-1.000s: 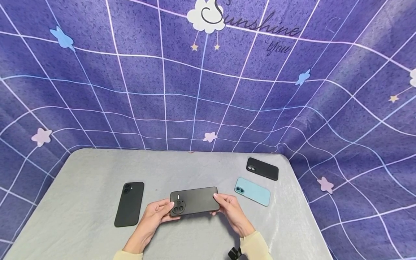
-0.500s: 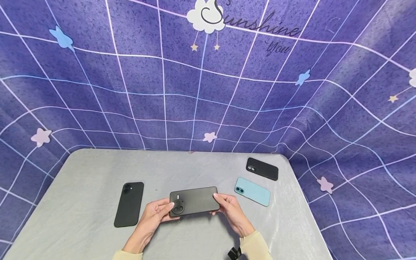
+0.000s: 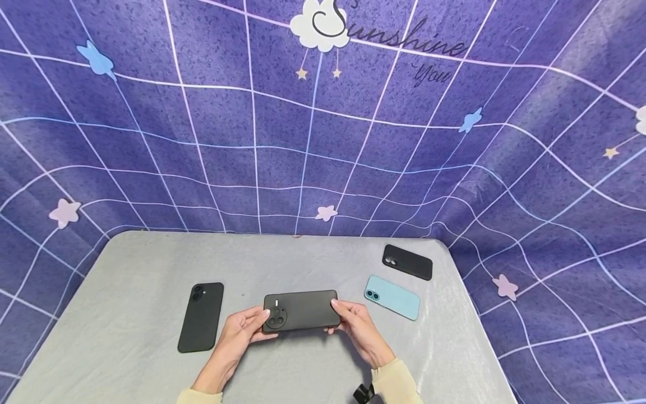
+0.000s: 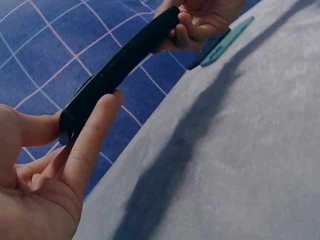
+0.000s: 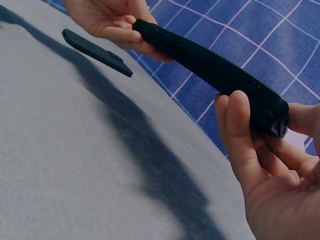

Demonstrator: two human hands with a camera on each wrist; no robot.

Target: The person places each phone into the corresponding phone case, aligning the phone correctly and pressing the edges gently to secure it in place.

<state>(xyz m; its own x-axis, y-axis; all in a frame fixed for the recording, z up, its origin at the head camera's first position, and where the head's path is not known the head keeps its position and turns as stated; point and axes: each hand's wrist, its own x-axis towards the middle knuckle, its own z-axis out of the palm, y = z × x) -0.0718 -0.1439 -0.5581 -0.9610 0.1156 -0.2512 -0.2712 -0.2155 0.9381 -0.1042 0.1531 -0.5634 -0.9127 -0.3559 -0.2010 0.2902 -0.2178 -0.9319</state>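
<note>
A black phone (image 3: 308,310) with a round camera block and a small white mark is held sideways above the table, its back facing up. At its camera end, my left hand (image 3: 241,332) pinches it, thumb on the back and fingers beneath. My right hand (image 3: 359,332) grips the opposite end the same way. In the left wrist view the phone's edge (image 4: 117,70) looks slightly bowed; cutouts show along the edge (image 5: 215,67) in the right wrist view. Whether a case covers it, I cannot tell. Its face is hidden from the head view.
Left of my hands lies another black phone (image 3: 201,317). On the right are a light-blue phone (image 3: 392,298) and, behind it, a black phone case (image 3: 407,262). A grey cloth covers the table (image 3: 282,258). Purple grid-patterned fabric (image 3: 282,123) hangs behind and to the right.
The phone has tilted slightly between my hands, its near edge rising a little. My left thumb has shifted slightly upward in the head view. The other things have stayed put.
</note>
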